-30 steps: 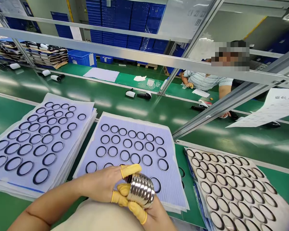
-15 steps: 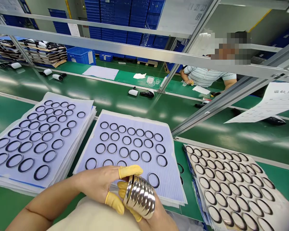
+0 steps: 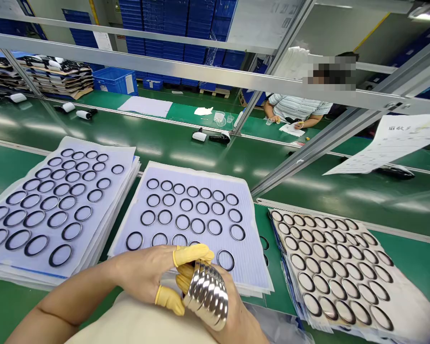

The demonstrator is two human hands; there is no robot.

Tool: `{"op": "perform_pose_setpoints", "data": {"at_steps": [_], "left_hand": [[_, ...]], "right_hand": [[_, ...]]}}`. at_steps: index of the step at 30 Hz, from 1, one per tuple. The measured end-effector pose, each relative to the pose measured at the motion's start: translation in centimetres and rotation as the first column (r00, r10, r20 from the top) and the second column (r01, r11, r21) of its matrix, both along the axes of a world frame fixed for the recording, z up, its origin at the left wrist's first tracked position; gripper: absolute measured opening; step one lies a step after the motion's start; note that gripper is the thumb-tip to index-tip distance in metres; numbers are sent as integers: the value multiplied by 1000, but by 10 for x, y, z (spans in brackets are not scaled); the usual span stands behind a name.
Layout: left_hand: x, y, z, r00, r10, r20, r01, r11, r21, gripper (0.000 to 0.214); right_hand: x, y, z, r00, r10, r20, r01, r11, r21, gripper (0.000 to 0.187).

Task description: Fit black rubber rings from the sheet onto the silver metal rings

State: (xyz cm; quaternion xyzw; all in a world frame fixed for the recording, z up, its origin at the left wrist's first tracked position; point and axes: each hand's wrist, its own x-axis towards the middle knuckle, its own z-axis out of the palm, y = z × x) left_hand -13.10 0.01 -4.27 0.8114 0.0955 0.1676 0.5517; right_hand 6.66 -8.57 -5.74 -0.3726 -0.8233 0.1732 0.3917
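Note:
A stack of several shiny metal rings (image 3: 208, 295) is held low in front of my body. My right hand (image 3: 236, 310) carries the stack, its palm and wrist behind the rings and its fingers partly hidden. At the stack's left end is my left hand (image 3: 146, 274), with yellow finger cots on its fingertips. Its index finger reaches over the top edge and its thumb lies at the lower edge, closed about the end ring. Below them, dark-rimmed rings (image 3: 198, 226) lie in rows on a pale paper sheet (image 3: 243, 267), some hidden by my hands.
A second paper stack (image 3: 123, 191) with rings lies left. At right, a brownish board (image 3: 408, 286) bears more rings. A metal frame (image 3: 200, 71) crosses ahead, and a hanging paper (image 3: 387, 143) is at right. Beyond the green conveyor (image 3: 157, 148) sits a co-worker (image 3: 301, 107).
My left index finger has moved slightly right over the rings, and the stack has turned a little. My view has shifted slightly. The co-worker's hands have come closer together.

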Motion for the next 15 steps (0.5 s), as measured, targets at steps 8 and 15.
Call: {"op": "perform_pose_setpoints", "data": {"at_steps": [8, 15], "left_hand": [[-2, -2, 2, 999, 52, 4, -52, 999, -10, 84], [-14, -5, -1, 978, 163, -130, -169, 985, -32, 84]], "right_hand": [[-2, -5, -6, 998, -35, 49, 32, 997, 66, 31], [-1, -8, -18, 989, -105, 102, 86, 981, 172, 38]]}}
